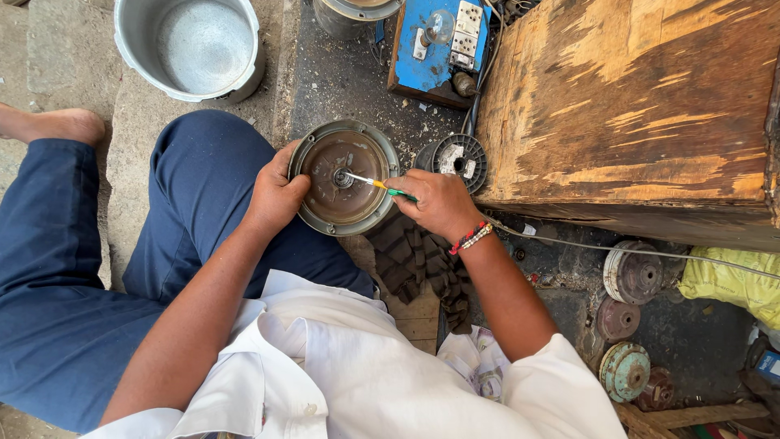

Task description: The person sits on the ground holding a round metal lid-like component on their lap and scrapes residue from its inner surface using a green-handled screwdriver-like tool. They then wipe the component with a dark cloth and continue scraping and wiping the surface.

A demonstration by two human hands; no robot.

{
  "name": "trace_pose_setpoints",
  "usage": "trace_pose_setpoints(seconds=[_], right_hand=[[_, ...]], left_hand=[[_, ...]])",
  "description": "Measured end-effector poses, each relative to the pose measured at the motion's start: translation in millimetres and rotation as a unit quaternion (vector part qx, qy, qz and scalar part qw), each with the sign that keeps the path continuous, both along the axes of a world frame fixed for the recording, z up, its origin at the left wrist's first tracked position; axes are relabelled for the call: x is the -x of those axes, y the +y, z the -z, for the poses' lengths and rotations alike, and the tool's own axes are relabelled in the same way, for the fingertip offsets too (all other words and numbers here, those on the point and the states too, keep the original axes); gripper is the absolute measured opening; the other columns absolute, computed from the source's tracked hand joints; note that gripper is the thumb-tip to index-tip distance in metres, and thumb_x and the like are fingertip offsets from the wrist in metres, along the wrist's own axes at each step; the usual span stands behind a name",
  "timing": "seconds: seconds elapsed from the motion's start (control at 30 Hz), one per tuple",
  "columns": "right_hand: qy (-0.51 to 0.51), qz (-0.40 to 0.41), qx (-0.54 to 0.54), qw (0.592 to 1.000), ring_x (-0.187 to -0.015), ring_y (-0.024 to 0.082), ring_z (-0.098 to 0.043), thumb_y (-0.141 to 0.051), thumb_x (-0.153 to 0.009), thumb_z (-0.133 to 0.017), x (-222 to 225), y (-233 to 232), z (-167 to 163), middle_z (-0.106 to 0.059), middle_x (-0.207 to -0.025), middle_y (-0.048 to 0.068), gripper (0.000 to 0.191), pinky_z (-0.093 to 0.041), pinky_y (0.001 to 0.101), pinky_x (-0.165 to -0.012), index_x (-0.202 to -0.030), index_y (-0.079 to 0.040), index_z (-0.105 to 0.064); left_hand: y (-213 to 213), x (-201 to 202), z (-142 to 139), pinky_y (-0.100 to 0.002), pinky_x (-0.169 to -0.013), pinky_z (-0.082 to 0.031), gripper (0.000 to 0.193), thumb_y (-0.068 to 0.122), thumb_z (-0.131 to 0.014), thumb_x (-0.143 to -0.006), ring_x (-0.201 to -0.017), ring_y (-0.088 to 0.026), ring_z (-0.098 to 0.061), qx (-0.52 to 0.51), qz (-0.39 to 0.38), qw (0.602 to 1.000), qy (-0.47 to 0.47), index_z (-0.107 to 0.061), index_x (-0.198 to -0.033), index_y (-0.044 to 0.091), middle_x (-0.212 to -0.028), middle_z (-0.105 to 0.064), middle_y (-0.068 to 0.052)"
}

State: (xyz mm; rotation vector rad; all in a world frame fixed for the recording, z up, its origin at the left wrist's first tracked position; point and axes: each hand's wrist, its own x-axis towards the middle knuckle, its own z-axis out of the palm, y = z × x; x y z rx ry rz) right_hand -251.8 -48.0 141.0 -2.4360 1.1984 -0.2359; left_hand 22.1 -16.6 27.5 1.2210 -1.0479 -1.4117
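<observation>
While the head camera looks straight down, a round, shallow, brown metal motor cover with a grey rim sits tilted on the person's knee, just left of the big worn wooden box. Its inner face is rust-brown and grimy, with faint concentric rings, a few small holes and a bright metal hub at the centre. The rim is dull grey-green, scuffed and slightly raised all round.

The left hand is closed on the cover's left edge, thumb over the rim and fingers behind it. The right hand is clamped round a slim screwdriver with a yellow and green handle, whose pale shaft points left and whose tip meets the central hub. A red and white beaded band circles the right wrist.

Between the cover and the wooden box lies a small black ribbed round part with a pale middle. Beyond the cover, by the box's far left corner, stands a blue switch board with white sockets. Farther left of that rests a wide aluminium pot, its inside dull and bare. Below the box's near edge, several round rusty and green-tinted metal discs lie on the dark ground, next to a yellow plastic sack. A dark ribbed mat piece lies under the right forearm.
</observation>
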Motion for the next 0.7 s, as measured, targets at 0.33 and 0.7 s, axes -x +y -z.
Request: trace_pose_setpoints(seconds=[0.33, 0.7], right_hand=[[0.062, -0.068, 0.036, 0.995, -0.068, 0.026, -0.069, -0.021, -0.086, -0.075, -3.9, -5.2, -10.6, -0.068, -0.084, 0.003, 0.025, -0.054, 0.0396, -0.056, -0.111, -0.017, -0.075], [0.020, -0.013, 0.009, 1.000, -0.068, 0.027, -0.069, -0.021, -0.087, -0.075, -8.0, 7.8, -4.2, -0.071, -0.086, 0.003, 0.020, -0.054, 0.0389, -0.057, -0.107, -0.017, -0.075]], left_hand=[[1.4, 0.5, 1.8, -0.030, -0.102, -0.051, 0.058, -0.005, -0.051, -0.085, -0.115, -0.016, -0.066, -0.006, -0.002, 1.000, -0.014, -0.056, -0.143, 0.002, -0.125, -0.070, -0.009], [2.2, -0.1, 1.6, -0.030, -0.101, -0.052, 0.058, -0.005, -0.050, -0.086, -0.114, -0.016, -0.067, -0.014, -0.010, 0.999, -0.031, -0.057, -0.143, 0.004, -0.124, -0.071, -0.010]])
